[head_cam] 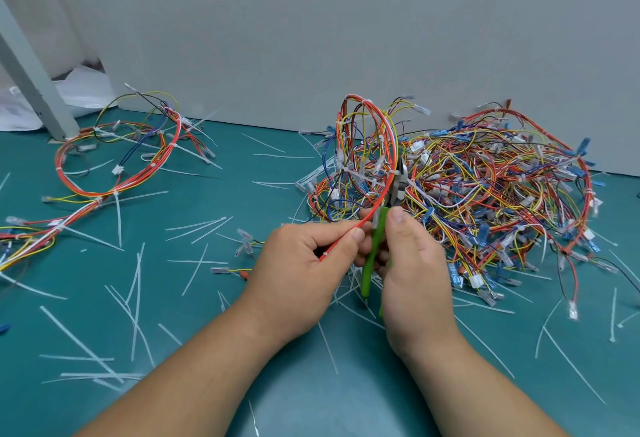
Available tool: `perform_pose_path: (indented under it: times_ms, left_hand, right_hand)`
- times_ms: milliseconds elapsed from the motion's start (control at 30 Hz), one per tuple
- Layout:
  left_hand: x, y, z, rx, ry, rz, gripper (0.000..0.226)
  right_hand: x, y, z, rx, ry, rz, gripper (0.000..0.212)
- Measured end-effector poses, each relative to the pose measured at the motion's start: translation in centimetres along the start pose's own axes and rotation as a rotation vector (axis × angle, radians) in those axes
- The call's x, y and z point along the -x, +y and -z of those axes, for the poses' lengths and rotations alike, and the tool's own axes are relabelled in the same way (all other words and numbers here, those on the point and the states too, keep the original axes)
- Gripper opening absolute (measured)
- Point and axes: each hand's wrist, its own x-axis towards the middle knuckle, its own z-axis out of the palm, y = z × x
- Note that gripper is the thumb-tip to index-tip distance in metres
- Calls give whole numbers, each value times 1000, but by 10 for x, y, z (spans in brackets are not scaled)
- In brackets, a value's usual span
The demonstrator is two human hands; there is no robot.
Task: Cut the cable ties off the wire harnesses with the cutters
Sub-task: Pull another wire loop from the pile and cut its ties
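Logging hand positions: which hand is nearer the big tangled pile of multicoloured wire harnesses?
Right. The right hand is just left of the pile; the left hand is farther left.

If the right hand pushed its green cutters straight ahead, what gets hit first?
Probably the loop of red, yellow and white wires in the left hand; the green-handled cutters in the right hand seem to touch it, depth unclear.

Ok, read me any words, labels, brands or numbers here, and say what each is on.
No text can be read.
green cutters: no brand shows on the handles.
white bag, far left: grey marks, too blurred to read.
wire harness pile: connectors too small to tell.
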Motion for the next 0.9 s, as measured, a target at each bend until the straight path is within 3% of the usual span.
perform_pose_path:
  times_ms: [500,900]
  left_hand:
    - [0,-1,0,-40,-2,-10,28]
    - [-2,6,1,78,44,-41,37]
  right_hand:
    - [-3,-1,2,38,-55,19,50]
    - [-1,5,1,-60,-70,-65,39]
